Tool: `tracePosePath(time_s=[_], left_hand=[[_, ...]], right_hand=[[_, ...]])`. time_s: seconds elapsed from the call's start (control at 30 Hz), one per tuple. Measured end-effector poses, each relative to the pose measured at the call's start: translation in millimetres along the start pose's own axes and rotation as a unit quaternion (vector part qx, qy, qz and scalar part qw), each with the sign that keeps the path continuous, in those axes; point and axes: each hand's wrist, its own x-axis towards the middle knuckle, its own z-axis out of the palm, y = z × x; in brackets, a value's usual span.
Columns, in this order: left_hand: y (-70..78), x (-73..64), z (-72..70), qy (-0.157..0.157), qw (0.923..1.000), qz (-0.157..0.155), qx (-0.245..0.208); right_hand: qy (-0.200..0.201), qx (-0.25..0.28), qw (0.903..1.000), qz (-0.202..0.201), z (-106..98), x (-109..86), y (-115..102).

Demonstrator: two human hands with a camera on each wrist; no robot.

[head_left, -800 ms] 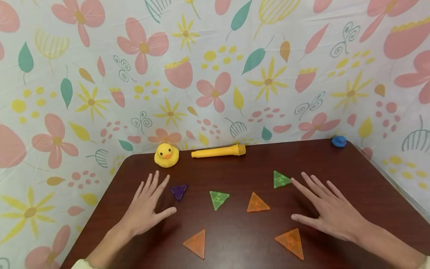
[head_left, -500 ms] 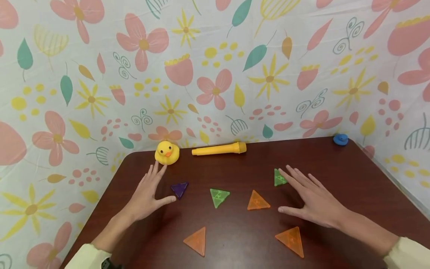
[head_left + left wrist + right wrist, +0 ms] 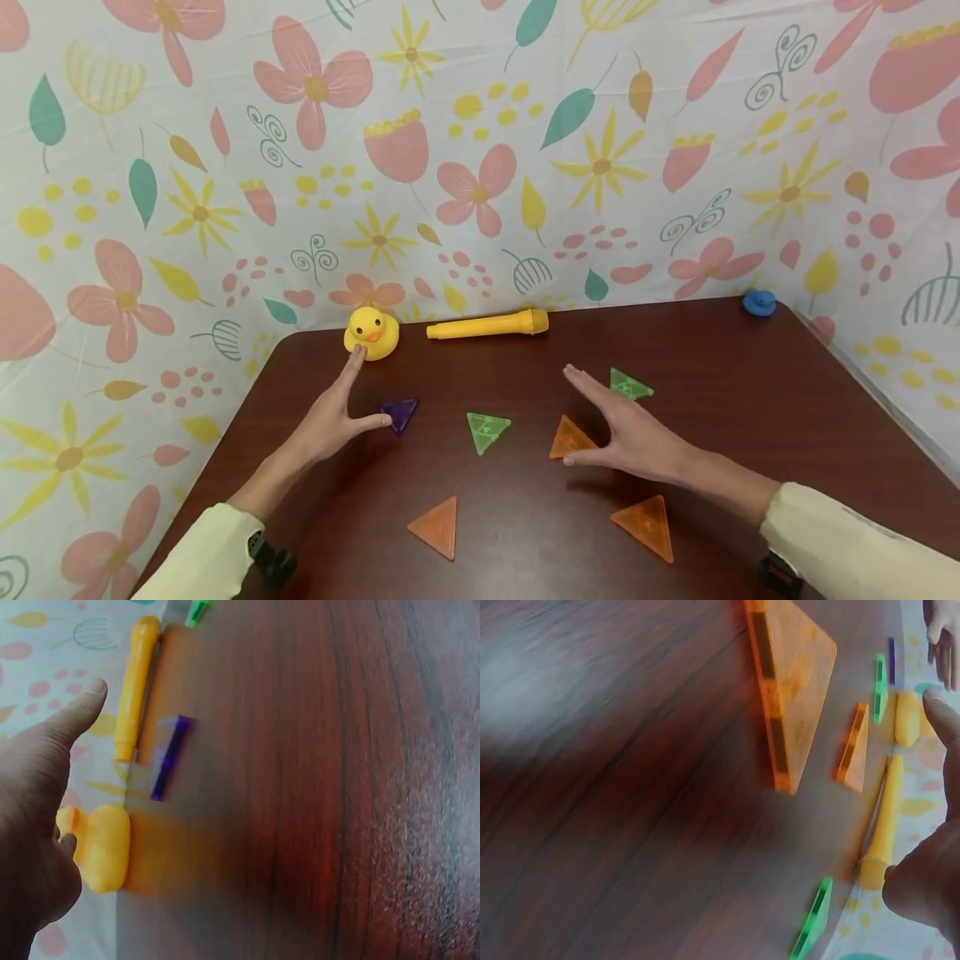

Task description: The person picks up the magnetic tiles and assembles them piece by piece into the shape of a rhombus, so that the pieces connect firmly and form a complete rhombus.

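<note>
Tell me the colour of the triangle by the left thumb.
Purple; the triangle shows best in the head view.

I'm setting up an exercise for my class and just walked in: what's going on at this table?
A person has the left hand held out by a purple triangle and a yellow duck, and the right hand by an orange triangle. Neither hand appears to hold anything. Two more orange triangles and two green triangles lie spread apart on the dark table, with a yellow toy microphone near the back.
</note>
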Motion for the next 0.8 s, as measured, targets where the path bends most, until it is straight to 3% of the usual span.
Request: tracePosePath(time_s=[0.37, 0.8], left_hand=[[-15.5, 2.6, 12.1, -0.039, 0.999, 0.023, 0.008], [-18.7, 5.3, 25.9, -0.057, 0.997, 0.034, 0.04]], right_hand=[[-0.017, 0.077, 0.9968, -0.014, 27.7, 26.2, -10.5], [-0.062, 0.078, 0.9945, -0.033, 55.6, 44.8, -19.8]])
